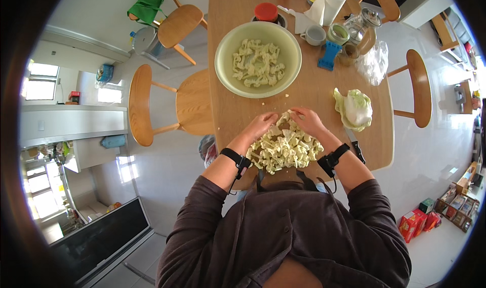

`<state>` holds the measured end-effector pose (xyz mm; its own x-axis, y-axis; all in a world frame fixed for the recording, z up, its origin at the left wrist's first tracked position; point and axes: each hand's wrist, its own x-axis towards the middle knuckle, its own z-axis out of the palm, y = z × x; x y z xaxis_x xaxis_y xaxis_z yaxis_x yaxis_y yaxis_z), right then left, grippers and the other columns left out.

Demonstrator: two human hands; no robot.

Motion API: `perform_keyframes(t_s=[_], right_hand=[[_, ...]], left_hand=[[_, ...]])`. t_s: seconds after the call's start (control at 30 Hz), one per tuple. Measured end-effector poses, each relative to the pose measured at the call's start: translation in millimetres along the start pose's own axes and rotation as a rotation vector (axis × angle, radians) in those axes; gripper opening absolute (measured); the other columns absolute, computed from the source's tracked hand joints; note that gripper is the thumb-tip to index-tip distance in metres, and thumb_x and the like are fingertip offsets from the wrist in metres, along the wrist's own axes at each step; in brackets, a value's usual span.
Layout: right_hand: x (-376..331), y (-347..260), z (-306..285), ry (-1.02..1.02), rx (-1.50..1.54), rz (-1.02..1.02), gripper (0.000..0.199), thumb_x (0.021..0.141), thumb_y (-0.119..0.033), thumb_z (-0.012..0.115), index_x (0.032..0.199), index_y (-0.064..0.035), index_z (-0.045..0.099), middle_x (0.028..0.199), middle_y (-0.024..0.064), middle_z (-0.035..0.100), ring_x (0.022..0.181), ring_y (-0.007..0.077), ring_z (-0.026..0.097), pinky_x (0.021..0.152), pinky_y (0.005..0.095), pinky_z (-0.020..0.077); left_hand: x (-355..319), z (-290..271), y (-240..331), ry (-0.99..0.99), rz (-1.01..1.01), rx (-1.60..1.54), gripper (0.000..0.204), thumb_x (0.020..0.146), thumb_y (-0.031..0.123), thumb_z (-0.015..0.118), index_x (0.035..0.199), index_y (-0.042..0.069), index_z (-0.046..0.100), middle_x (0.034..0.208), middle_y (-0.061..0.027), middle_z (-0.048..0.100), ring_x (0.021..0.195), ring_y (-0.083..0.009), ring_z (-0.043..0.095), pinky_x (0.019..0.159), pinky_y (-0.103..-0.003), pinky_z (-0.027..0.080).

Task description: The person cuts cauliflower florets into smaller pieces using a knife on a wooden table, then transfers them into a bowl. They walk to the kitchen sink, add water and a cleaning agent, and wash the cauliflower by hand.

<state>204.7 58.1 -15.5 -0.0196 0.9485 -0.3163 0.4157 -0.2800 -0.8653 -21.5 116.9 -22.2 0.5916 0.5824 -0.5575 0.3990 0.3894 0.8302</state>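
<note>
A heap of cut cauliflower florets point(286, 150) lies at the table's near edge, right in front of my body. My left hand point(263, 125) is at the far left side of the heap, fingers bent inward on a cauliflower floret point(285, 118). Facing it, my right hand point(308, 122) has its fingers curled on the same small piece. The fingertips are small and partly hidden, so the grip shows only in part. Beyond both hands stands a wide pale-green bowl point(223, 75) with more florets in its bottom.
Right of the heap sit a pale leafy vegetable head point(358, 109) and a black-handled knife point(358, 148). Farther back are a blue plastic stand point(329, 56), a white cup point(314, 35), a glass pitcher point(369, 19), a clear plastic bag point(373, 65) and a red-lidded jar point(266, 12). Wooden chairs point(192, 103) flank the table.
</note>
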Motion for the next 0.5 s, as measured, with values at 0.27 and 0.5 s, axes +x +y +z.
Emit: perform_keyframes(t_s=[0.27, 0.5], right_hand=[[-28.1, 13.1, -37.6, 0.139, -0.071, 0.282, 0.048, 0.084, -0.033, 0.066, 0.124, -0.0064, 0.058, 0.122, 0.019, 0.059, 0.11, 0.0319, 0.059, 0.091, 0.0383, 0.0482], [-58.4, 30.1, -46.5, -0.072, -0.333, 0.147, 0.1, 0.07, -0.047, 0.078, 0.147, -0.0086, 0.027, 0.145, 0.026, 0.032, 0.134, 0.0401, 0.033, 0.108, 0.0463, 0.0325]], left_hand=[[-52.8, -33.1, 11.5, 0.192, -0.165, 0.085, 0.051, 0.096, 0.039, 0.053, 0.127, -0.002, 0.054, 0.122, -0.0139, 0.061, 0.115, -0.0223, 0.054, 0.099, -0.034, 0.04], [-91.5, -37.7, -31.8, 0.263, -0.299, 0.499, 0.079, 0.082, 0.052, 0.066, 0.139, 0.003, 0.041, 0.135, -0.0224, 0.045, 0.127, -0.0357, 0.042, 0.096, -0.038, 0.045]])
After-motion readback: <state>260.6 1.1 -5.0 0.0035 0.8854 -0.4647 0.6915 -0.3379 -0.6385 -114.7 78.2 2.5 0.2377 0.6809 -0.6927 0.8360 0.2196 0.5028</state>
